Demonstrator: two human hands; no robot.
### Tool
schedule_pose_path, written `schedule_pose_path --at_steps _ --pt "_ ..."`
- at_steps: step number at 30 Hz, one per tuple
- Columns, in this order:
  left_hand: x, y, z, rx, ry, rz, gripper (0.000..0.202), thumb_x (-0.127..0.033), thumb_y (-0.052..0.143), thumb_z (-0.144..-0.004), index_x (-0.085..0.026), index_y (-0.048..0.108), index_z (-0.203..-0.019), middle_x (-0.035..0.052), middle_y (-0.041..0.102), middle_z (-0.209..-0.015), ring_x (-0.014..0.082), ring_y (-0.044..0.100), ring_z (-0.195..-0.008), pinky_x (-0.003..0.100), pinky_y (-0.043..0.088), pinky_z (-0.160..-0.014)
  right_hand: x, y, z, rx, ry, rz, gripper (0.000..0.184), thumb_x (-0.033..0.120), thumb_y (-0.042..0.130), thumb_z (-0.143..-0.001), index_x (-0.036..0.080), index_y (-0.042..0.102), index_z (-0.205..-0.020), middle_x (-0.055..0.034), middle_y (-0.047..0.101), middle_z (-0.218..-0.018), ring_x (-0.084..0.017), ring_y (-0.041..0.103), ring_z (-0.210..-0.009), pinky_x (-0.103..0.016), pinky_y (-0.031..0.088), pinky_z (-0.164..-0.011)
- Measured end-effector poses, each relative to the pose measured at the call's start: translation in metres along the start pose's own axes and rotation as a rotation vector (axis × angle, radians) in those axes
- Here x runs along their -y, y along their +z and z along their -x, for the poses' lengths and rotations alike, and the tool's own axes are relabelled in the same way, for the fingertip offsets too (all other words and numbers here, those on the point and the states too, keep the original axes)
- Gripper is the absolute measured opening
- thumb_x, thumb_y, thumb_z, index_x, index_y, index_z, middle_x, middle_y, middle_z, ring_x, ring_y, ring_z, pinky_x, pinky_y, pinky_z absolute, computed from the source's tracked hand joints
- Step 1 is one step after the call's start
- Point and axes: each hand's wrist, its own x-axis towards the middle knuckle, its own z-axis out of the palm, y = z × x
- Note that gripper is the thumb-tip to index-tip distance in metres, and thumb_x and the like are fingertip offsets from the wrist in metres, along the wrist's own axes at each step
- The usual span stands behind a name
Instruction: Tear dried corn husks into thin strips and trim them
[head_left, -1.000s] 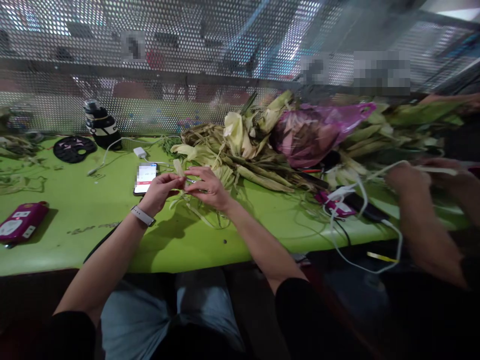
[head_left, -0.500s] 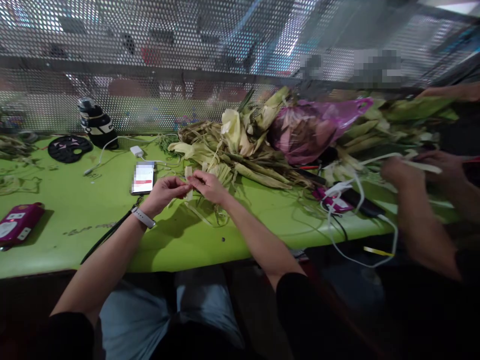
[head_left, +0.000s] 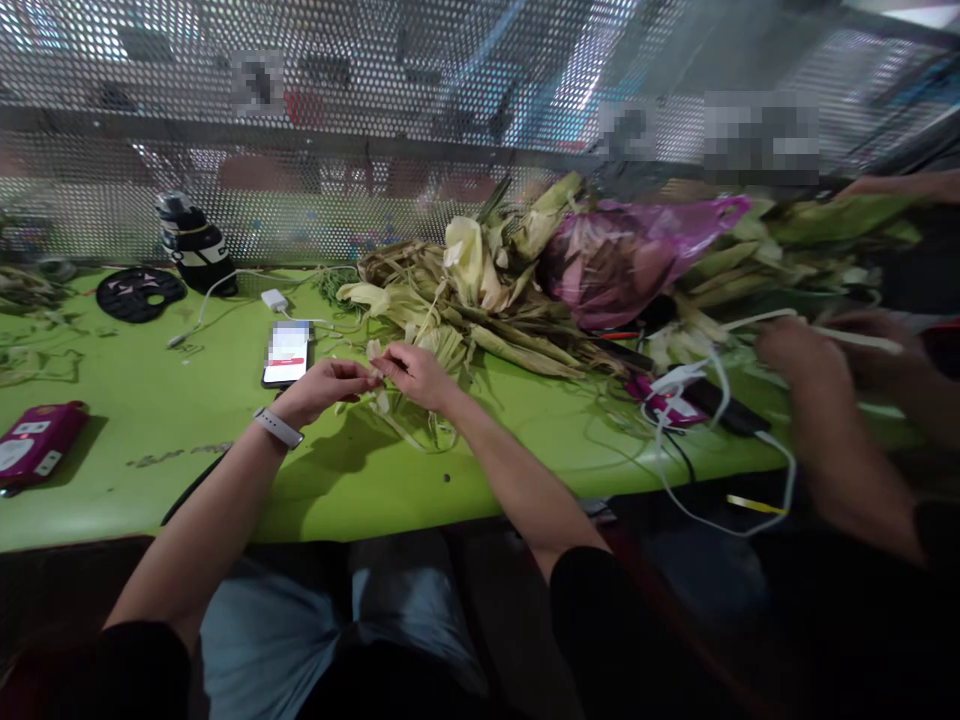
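Note:
My left hand (head_left: 334,387) and my right hand (head_left: 412,374) meet over the green table (head_left: 345,495), their fingers pinched on a small pale strip of corn husk (head_left: 381,400). Part of the strip is hidden behind the fingertips, and its loose end hangs below them. Just beyond my right hand spreads a heap of corn husks (head_left: 420,312), some pale, some dry and brown. A phone (head_left: 286,355) with a lit screen lies beyond my left wrist, which wears a pale band.
A pink plastic bag (head_left: 607,260) rests on the husks. At the left are a black bottle (head_left: 196,245), a black flat item (head_left: 140,295) and a magenta power strip (head_left: 41,445). White cables (head_left: 724,400) trail at right, beside another person's hands (head_left: 806,355). Perforated metal (head_left: 420,100) stands behind.
My left hand has shifted slightly, and its wrist is a little lower and turned. The strip between my fingers looks more crumpled. At right, the other person's hands have moved slightly.

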Motion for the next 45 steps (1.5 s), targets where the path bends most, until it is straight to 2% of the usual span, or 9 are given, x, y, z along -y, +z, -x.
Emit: schedule_pose_path --at_steps 4,7,10,12,14,18,25,34,45 --pt "0.0 0.002 0.0 0.015 -0.032 0.054 0.029 -0.038 0.085 -0.06 -0.016 0.072 -0.074 0.0031 0.071 -0.074 0.0114 0.063 -0.067 0.023 0.052 -0.063 -0.001 -0.001 0.0 -0.033 0.008 -0.009 0.036 0.048 0.049 -0.092 0.018 0.051 -0.071 0.0009 0.051 -0.067 -0.012 0.047 -0.063 -0.028 0.037 -0.064" --pt "0.001 0.0 -0.002 -0.043 -0.025 0.116 0.034 -0.041 0.086 -0.058 -0.015 0.07 -0.072 0.003 0.069 -0.069 0.011 0.062 -0.061 0.026 0.053 -0.064 0.0 -0.008 0.002 -0.073 0.013 -0.079 0.025 0.043 0.057 -0.088 0.018 0.058 -0.087 -0.0007 0.058 -0.076 -0.014 0.053 -0.067 -0.028 0.043 -0.064" --pt "0.002 -0.003 -0.004 -0.164 0.019 0.16 0.034 -0.039 0.086 -0.059 -0.015 0.068 -0.074 0.0028 0.069 -0.068 0.0113 0.063 -0.061 0.027 0.054 -0.066 0.003 -0.016 0.004 -0.063 -0.134 -0.111 0.028 0.031 0.068 -0.08 0.02 0.061 -0.105 -0.007 0.062 -0.107 -0.02 0.059 -0.098 -0.035 0.049 -0.083" --pt "0.001 -0.004 -0.004 -0.2 0.045 0.159 0.032 -0.037 0.085 -0.061 -0.015 0.068 -0.075 0.003 0.07 -0.07 0.0119 0.065 -0.063 0.027 0.054 -0.066 0.004 -0.018 0.005 -0.03 -0.225 -0.082 0.029 0.026 0.071 -0.077 0.023 0.064 -0.105 -0.0079 0.057 -0.126 -0.024 0.051 -0.12 -0.043 0.042 -0.101" --pt "0.0 -0.003 -0.004 -0.21 0.072 0.15 0.03 -0.036 0.084 -0.064 -0.015 0.068 -0.077 0.0032 0.07 -0.071 0.012 0.065 -0.063 0.027 0.054 -0.066 0.003 -0.016 0.004 -0.027 -0.24 -0.079 0.02 0.026 0.073 -0.077 0.025 0.069 -0.097 -0.0066 0.055 -0.131 -0.025 0.047 -0.126 -0.048 0.036 -0.107" --pt "-0.002 0.002 -0.002 -0.213 0.111 0.132 0.03 -0.038 0.082 -0.066 -0.014 0.068 -0.078 0.0035 0.071 -0.074 0.0122 0.067 -0.066 0.026 0.054 -0.067 -0.001 -0.007 0.002 -0.09 -0.195 -0.141 0.008 0.031 0.07 -0.082 0.024 0.071 -0.084 -0.0059 0.06 -0.123 -0.022 0.051 -0.121 -0.047 0.039 -0.105" --pt "-0.002 0.004 0.0 -0.231 0.14 0.172 0.029 -0.037 0.081 -0.068 -0.014 0.069 -0.081 0.0041 0.071 -0.075 0.013 0.068 -0.068 0.026 0.055 -0.068 -0.005 0.001 0.002 -0.087 -0.102 -0.225 0.017 0.038 0.066 -0.084 0.021 0.068 -0.084 -0.0074 0.064 -0.113 -0.021 0.058 -0.112 -0.043 0.043 -0.101" --pt "-0.003 0.009 0.001 -0.243 0.179 0.211 0.021 -0.031 0.078 -0.071 -0.014 0.07 -0.079 0.0043 0.072 -0.076 0.0121 0.067 -0.067 0.027 0.056 -0.071 -0.003 0.012 0.004 -0.093 0.126 -0.454 0.03 0.046 0.067 -0.08 0.02 0.058 -0.093 -0.002 0.065 -0.085 -0.014 0.063 -0.077 -0.032 0.053 -0.076" --pt "-0.003 0.008 0.001 -0.2 0.177 0.215 0.026 -0.03 0.081 -0.067 -0.013 0.072 -0.084 0.0067 0.073 -0.08 0.0128 0.067 -0.068 0.028 0.055 -0.072 -0.011 0.016 0.002 -0.07 0.151 -0.534 0.033 0.044 0.068 -0.078 0.019 0.053 -0.095 -0.0018 0.063 -0.088 -0.013 0.063 -0.076 -0.031 0.055 -0.074"
